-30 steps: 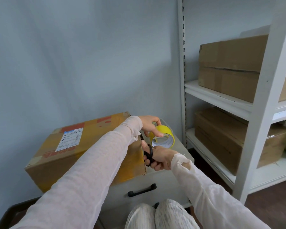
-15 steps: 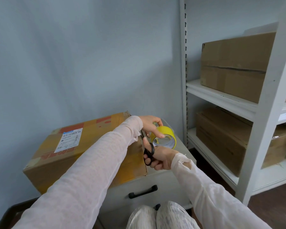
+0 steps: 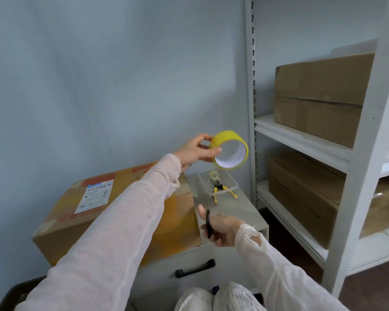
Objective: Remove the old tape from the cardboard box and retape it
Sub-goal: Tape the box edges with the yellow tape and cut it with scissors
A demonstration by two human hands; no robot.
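My left hand is raised above the far right corner of the cardboard box, thumb and fingertips pinching the rim of the yellow tape roll. The roll hangs in the air, clear of the box, its open core turned toward me. My right hand sits lower and nearer, just right of the box, fingers curled around the black handle of the scissors. The blades I cannot make out.

The box rests on the left part of a grey cabinet, against the wall, with a white shipping label on its top. Yellow tape covers its right end face. On the cabinet's far right stands a clear tray holding a small clear tape roll and yellow-handled pliers that stick out over its near edge. A black drawer handle shows on the cabinet front. To the right is a white shelf unit with brown cartons on two levels.
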